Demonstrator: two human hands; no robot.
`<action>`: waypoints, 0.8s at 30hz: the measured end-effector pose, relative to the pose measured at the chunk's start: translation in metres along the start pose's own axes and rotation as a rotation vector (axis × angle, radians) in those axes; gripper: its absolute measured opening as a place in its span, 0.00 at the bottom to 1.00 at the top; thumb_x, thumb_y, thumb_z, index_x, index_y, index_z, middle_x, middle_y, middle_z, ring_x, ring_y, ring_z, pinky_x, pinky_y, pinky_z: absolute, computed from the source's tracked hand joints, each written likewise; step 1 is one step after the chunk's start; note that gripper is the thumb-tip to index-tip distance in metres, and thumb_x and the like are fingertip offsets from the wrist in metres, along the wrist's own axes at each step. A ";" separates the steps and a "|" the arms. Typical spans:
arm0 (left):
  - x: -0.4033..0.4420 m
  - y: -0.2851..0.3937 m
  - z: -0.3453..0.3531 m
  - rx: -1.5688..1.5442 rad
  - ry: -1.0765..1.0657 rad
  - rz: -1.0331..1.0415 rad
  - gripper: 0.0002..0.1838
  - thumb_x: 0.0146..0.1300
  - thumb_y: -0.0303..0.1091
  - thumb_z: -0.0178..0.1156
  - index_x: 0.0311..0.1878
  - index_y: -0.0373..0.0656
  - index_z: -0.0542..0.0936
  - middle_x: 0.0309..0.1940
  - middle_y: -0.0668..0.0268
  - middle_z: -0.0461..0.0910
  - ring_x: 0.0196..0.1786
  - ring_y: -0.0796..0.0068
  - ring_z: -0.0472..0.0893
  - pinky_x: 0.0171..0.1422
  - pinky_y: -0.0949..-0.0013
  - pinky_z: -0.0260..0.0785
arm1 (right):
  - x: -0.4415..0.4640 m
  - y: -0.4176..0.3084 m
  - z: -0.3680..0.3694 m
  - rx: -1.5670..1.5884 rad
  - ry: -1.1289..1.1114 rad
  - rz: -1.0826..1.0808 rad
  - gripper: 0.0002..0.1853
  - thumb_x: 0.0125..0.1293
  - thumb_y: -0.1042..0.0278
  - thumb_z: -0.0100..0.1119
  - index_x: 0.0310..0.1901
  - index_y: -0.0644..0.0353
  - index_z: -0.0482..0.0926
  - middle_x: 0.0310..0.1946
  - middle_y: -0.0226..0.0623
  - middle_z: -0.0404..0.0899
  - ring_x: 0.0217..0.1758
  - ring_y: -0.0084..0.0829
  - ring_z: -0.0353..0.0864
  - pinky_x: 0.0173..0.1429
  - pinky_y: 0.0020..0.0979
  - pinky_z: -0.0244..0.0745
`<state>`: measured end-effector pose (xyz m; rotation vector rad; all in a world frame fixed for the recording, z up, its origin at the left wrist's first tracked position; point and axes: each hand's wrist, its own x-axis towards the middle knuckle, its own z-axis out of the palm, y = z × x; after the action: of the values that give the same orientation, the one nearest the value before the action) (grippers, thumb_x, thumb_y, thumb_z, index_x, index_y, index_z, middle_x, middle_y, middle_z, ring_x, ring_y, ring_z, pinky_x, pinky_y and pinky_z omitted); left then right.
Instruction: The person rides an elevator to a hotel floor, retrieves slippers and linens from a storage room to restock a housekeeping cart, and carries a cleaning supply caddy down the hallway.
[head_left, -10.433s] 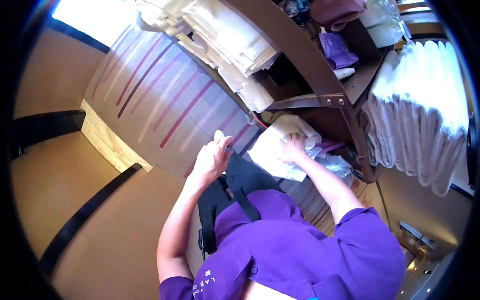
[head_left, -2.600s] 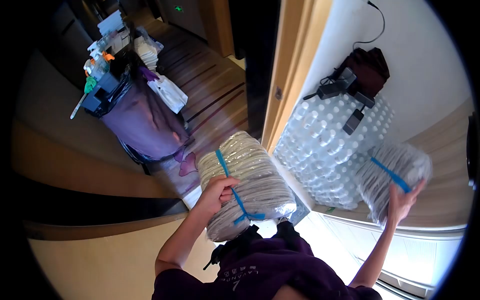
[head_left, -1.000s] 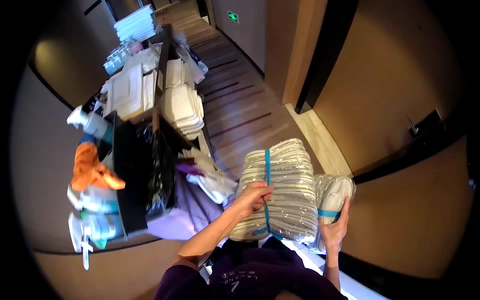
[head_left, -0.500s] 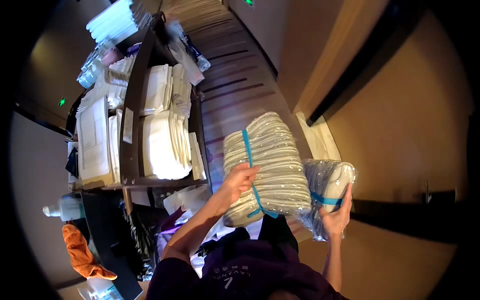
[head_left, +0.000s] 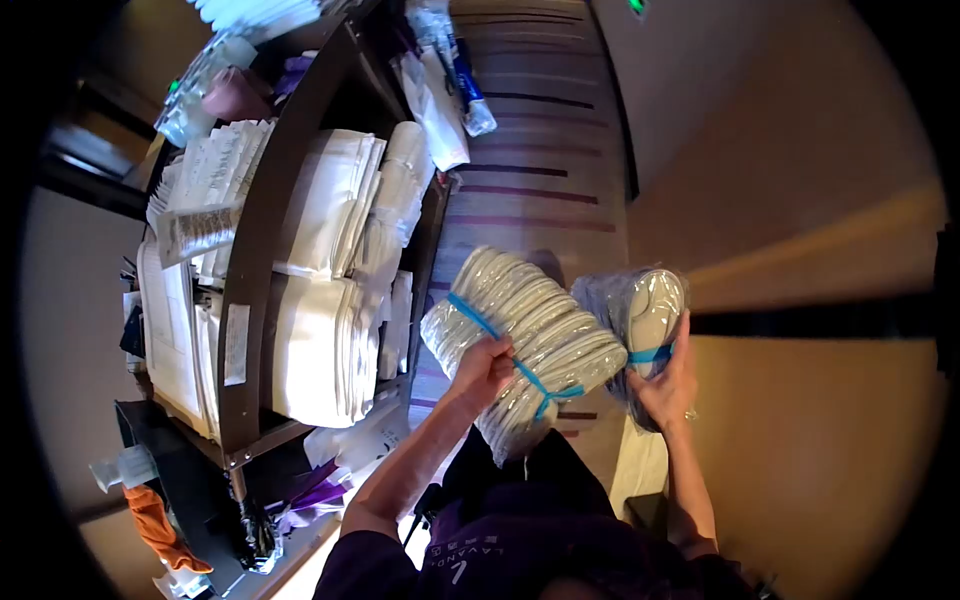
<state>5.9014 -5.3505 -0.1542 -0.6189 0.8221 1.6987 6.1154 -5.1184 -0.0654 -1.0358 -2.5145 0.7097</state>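
A large bundle of plastic-wrapped white slippers (head_left: 545, 335), tied with a blue ribbon (head_left: 468, 312), hangs tilted in front of my body. My left hand (head_left: 484, 370) is closed around the ribbon at the bundle's near left side. On the right, my right hand (head_left: 668, 388) grips a second bundle of wrapped slippers (head_left: 655, 305) from its right side. A blue band (head_left: 650, 354) runs around this one, and its top slipper shows its sole. The two bundles are close together, and part of the right one is hidden behind the left.
To the left stands a dark housekeeping cart (head_left: 262, 240) with stacked white linens (head_left: 318, 350) on its shelves. An orange cloth (head_left: 160, 530) and a bottle (head_left: 125, 468) hang at its near end. Striped carpet (head_left: 530, 190) runs ahead, and a brown door (head_left: 800, 450) is on the right.
The view has turned and the cart appears closer. The left bundle has tilted further, and both bundles have moved with my hands, the right one now upright and nearer the left.
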 end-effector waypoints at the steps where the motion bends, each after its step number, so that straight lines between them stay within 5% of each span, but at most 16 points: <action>1: 0.016 0.004 0.003 -0.031 0.004 0.013 0.06 0.72 0.28 0.60 0.37 0.44 0.74 0.30 0.67 0.76 0.24 0.82 0.67 0.24 0.81 0.59 | 0.024 0.004 0.012 -0.006 -0.021 -0.026 0.65 0.43 0.69 0.79 0.82 0.51 0.47 0.66 0.56 0.71 0.65 0.58 0.74 0.65 0.48 0.75; 9: 0.113 0.060 0.003 -0.299 0.131 0.067 0.05 0.69 0.25 0.60 0.45 0.41 0.75 0.35 0.60 0.81 0.29 0.73 0.75 0.32 0.69 0.71 | 0.190 -0.001 0.079 0.000 -0.163 -0.045 0.67 0.43 0.66 0.80 0.83 0.54 0.44 0.68 0.56 0.70 0.70 0.57 0.71 0.72 0.47 0.70; 13: 0.131 0.074 0.008 -0.361 0.160 0.071 0.03 0.71 0.29 0.60 0.43 0.40 0.79 0.35 0.62 0.84 0.30 0.72 0.78 0.31 0.70 0.67 | 0.252 -0.002 0.103 0.031 -0.262 -0.042 0.67 0.44 0.65 0.79 0.83 0.55 0.43 0.70 0.57 0.68 0.72 0.57 0.69 0.74 0.47 0.68; 21: 0.161 0.092 0.033 -0.583 0.275 0.096 0.07 0.71 0.35 0.57 0.34 0.48 0.77 0.27 0.66 0.77 0.21 0.79 0.66 0.24 0.75 0.58 | 0.369 0.035 0.182 0.085 -0.458 0.092 0.70 0.40 0.67 0.81 0.83 0.54 0.41 0.73 0.56 0.64 0.75 0.54 0.67 0.78 0.45 0.62; 24: 0.167 0.073 0.036 -0.765 0.260 0.166 0.09 0.71 0.35 0.57 0.33 0.46 0.76 0.26 0.65 0.77 0.21 0.79 0.66 0.22 0.76 0.56 | 0.398 0.087 0.238 0.125 -0.451 -0.073 0.68 0.43 0.64 0.79 0.83 0.56 0.41 0.69 0.58 0.66 0.70 0.57 0.70 0.74 0.51 0.65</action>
<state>5.7868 -5.2340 -0.2422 -1.3383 0.3749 2.1121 5.7807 -4.8527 -0.2658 -0.8061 -2.8135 1.1720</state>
